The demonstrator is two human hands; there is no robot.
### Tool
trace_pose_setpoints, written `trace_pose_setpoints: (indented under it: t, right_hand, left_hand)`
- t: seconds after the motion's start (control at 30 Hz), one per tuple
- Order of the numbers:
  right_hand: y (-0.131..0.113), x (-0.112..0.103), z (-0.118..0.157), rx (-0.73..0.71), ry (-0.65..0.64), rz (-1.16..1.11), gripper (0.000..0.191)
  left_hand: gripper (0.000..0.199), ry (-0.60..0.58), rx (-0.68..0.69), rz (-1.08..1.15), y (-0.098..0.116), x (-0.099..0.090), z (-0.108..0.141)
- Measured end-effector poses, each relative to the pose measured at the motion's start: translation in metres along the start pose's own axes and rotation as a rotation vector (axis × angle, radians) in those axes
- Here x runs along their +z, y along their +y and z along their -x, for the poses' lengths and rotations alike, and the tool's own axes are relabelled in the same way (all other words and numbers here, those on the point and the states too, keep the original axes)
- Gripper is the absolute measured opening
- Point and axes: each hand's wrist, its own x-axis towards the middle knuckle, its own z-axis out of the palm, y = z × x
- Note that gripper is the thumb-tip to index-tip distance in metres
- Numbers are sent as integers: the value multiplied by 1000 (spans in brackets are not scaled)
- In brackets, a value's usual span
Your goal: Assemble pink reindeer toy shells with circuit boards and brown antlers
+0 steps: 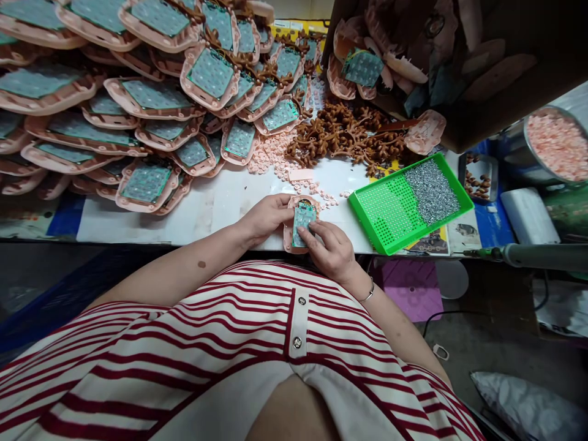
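At the table's front edge, a pink plastic housing (288,237) carries a green circuit board (303,219). My left hand (270,215) grips the housing's upper left side, thumb and fingers closed around it. From the right, my right hand (331,246) rests its fingertips on the board and the housing's right edge; whether a small part lies under those fingers is hidden. Just beyond sit small pink plastic pieces (321,195) and a flat pink piece (301,175).
Stacked housings with boards (151,184) fill the left. Brown antler-shaped parts (344,138) lie in a heap behind. A green tray (390,242) of screws (432,193) stands right, near an electric screwdriver (528,254). A cardboard box (478,116) and a tub of pink pieces (558,144) stand beyond.
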Motion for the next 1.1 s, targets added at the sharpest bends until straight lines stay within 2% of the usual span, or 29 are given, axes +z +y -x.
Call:
trace_pose_setpoints:
  t: [0.17, 0.43, 0.63, 0.77, 0.83, 0.9, 1.0, 1.1]
  right_hand:
    - [-1, 2, 1, 5, 32, -33, 37]
    - [-3, 4, 6, 56, -38, -77, 41]
    - [-6, 2, 1, 13, -55, -42, 44]
    - [-8, -1, 1, 29, -148, -131, 49]
    - [-7, -6, 0, 28, -138, -193, 51]
    - [-4, -11, -5, 102, -55, -255, 50]
    - [2, -16, -21, 366, 77, -361, 39]
    - [11, -13, -41, 530, 67, -478, 23]
  left_hand:
    - [37, -23, -3, 22, 1, -3, 1]
    - [37, -104, -113, 118, 9, -11, 3]
    - [40, -59, -52, 90, 5, -8, 3]
    - [34, 9, -50, 89, 2, -5, 3]
    - [33, 13, -48, 80, 1, -4, 3]
    - [34, -15, -47, 65, 1, -5, 3]
    - [38, -55, -34, 36, 0, -5, 3]
    - [36, -68, -18, 12, -1, -6, 2]
